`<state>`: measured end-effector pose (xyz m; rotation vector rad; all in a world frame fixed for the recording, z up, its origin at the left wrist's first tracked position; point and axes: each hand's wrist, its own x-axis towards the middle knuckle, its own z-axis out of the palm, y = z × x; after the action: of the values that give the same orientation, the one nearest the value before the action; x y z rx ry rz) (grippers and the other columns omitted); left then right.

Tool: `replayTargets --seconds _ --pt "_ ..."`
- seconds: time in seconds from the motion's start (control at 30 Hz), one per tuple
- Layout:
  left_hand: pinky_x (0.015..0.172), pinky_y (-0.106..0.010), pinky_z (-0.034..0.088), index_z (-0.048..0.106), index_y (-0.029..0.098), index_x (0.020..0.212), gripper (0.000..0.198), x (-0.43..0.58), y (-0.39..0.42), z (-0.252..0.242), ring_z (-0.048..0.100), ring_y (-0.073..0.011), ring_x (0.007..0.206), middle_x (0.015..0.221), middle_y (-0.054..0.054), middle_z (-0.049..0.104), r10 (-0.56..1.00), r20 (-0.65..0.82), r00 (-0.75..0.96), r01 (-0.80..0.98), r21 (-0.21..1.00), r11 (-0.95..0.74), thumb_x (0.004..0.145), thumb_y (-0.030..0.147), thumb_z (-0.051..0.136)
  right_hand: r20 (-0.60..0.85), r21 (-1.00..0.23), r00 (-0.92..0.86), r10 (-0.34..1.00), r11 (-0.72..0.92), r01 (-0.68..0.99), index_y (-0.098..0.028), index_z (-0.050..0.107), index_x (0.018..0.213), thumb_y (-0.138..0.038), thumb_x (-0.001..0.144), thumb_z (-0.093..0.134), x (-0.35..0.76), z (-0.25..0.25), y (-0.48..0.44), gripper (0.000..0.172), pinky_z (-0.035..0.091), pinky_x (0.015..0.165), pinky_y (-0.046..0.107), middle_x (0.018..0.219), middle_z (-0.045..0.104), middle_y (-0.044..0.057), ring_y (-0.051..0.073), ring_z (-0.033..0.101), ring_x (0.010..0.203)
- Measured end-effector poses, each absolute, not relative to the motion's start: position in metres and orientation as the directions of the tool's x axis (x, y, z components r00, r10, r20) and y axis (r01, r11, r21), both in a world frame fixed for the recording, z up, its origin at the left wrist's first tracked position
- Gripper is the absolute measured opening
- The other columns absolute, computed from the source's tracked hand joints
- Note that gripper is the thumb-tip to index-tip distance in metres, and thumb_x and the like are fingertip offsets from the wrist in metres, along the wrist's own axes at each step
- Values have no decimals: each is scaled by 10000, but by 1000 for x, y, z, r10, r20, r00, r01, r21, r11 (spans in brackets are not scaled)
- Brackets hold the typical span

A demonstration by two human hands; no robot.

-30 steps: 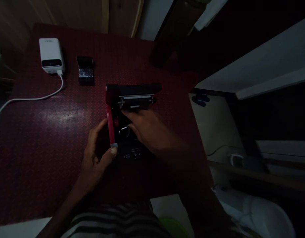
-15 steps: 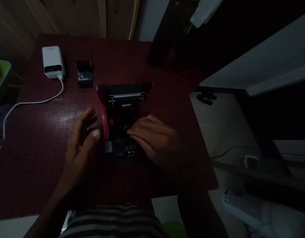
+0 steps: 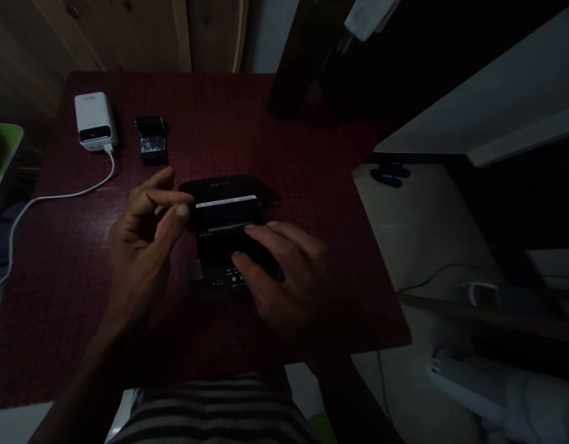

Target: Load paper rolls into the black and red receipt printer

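Observation:
A small black device (image 3: 226,213), which looks like a compact printer with a hinged lid (image 3: 229,185), sits on the dark red table. A pale strip runs along the lid, and small white-marked buttons line the front. My left hand (image 3: 143,240) is at the lid's left edge with fingers extended; the forefinger tip appears to touch it. On the device's right side, my right hand (image 3: 286,271) rests with fingers apart, thumb near the buttons and fingertips by the lid's front edge. The inside of the device is dark and partly hidden by the right hand.
Behind the left hand stand a small black cartridge-like piece (image 3: 152,140) and a white power bank (image 3: 94,120) with a white cable (image 3: 71,196). A dark post (image 3: 296,68) rises at the back right. Blue slippers (image 3: 386,176) lie on the floor.
The lid has come down from its upright position, and its outer face now shows. My left hand has moved up to the lid's edge. My right hand's pinched fingers have spread apart.

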<state>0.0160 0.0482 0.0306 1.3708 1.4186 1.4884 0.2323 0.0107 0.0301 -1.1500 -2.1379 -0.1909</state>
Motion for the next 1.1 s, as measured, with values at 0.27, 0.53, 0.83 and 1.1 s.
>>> replayTargets --seconds 0.27,0.53,0.83,1.1 --pt "1287 -546 585 681 372 1636 666 19 9 5 615 -389 1619 1747 -63 645 978 -147 -146 -44 989 142 993 397 853 560 -311 -383 734 615 725 -225 832 1139 -79 1163 624 233 25 9 256 664 1171 431 1360 903 80 241 848 1335" --pt "1332 -548 537 722 355 1558 559 21 9 14 623 -389 1598 1701 -50 676 978 -164 -132 0 986 165 1009 369 826 460 -418 -394 796 585 695 -235 861 1213 -73 1138 617 234 28 8 302 667 1193 472 1428 874 85 273 821 1393" --pt "1280 -542 582 654 353 1669 687 19 9 5 611 -393 1617 1759 -78 629 978 -168 -127 -39 986 164 1007 388 839 543 -419 -358 759 615 668 -179 853 1186 -119 1151 647 231 27 8 218 695 1165 465 1357 898 130 289 849 1338" --pt "1307 -548 564 701 398 1634 610 19 -8 -8 618 -379 1618 1736 -45 659 987 -133 -88 -149 982 118 1032 371 798 476 -645 -49 878 386 660 -284 781 1459 -188 1140 682 249 18 -14 347 706 1164 494 1435 873 83 285 839 1349"
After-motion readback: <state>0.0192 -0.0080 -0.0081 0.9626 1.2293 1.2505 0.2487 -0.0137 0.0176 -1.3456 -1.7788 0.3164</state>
